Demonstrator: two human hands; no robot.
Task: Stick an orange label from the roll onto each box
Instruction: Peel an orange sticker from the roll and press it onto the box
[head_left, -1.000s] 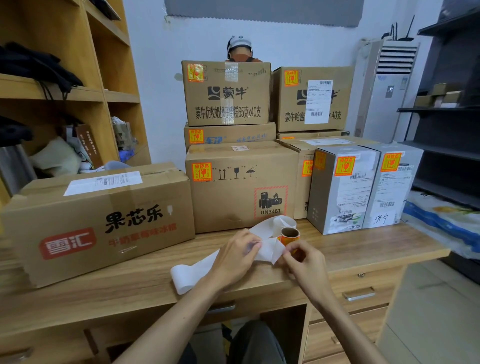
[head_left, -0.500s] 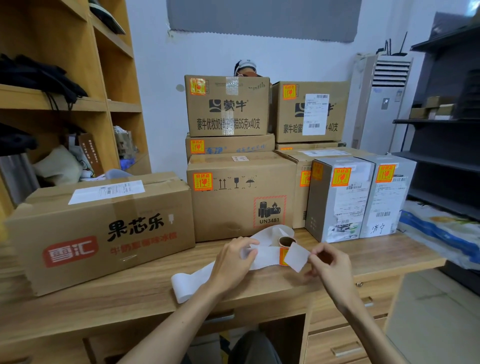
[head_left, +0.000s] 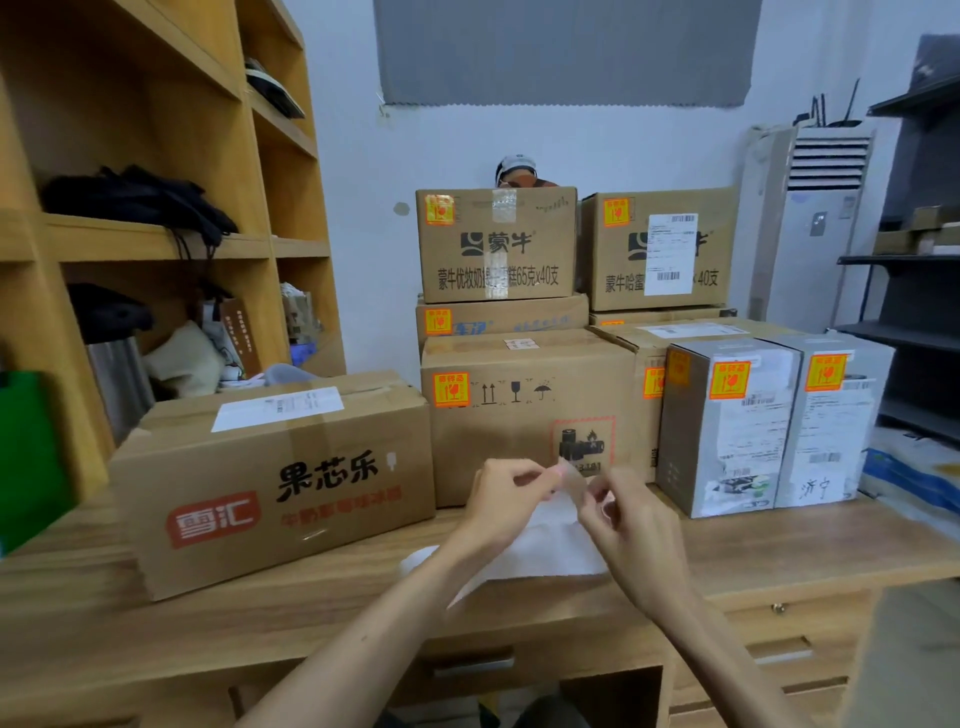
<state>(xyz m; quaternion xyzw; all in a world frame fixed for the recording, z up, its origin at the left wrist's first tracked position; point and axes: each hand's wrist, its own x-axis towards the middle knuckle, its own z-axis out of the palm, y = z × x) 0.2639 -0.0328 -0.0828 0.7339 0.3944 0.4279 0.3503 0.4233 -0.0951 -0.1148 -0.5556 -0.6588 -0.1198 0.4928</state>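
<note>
- Orange label (head_left: 451, 388): one sits at the upper left corner of the middle box (head_left: 524, 441), in the centre of the frame, so that box is done.
- The same sticker shows on the top left box (head_left: 498, 260) and top right box (head_left: 623, 270) of the stack, and on the thin box (head_left: 519, 317) under them. It is also on the half-hidden box (head_left: 647, 426) beside the middle one, and on the grey box (head_left: 691, 441) and white box (head_left: 826, 441) at the right.
- The long box (head_left: 275, 483) at the left of the frame, with the red logo, shows no orange sticker on its front or top. I judge it the one left to do.
- The left hand (head_left: 506, 499) and right hand (head_left: 631, 519) meet at lower centre with fingers curled. Each pinches the same small pale piece (head_left: 571, 480).
- That piece is probably the next label coming off its backing, but blur washes out its colour, so I cannot be sure.
- A white paper strip (head_left: 545, 556) lies on the desk (head_left: 208, 623) under the hands.
- The roll cannot be made out; it may sit behind the hands.
- The backs and far sides of all boxes are hidden. Only a sliver of one more box shows under the top right one, with a hint of orange at its edge.
</note>
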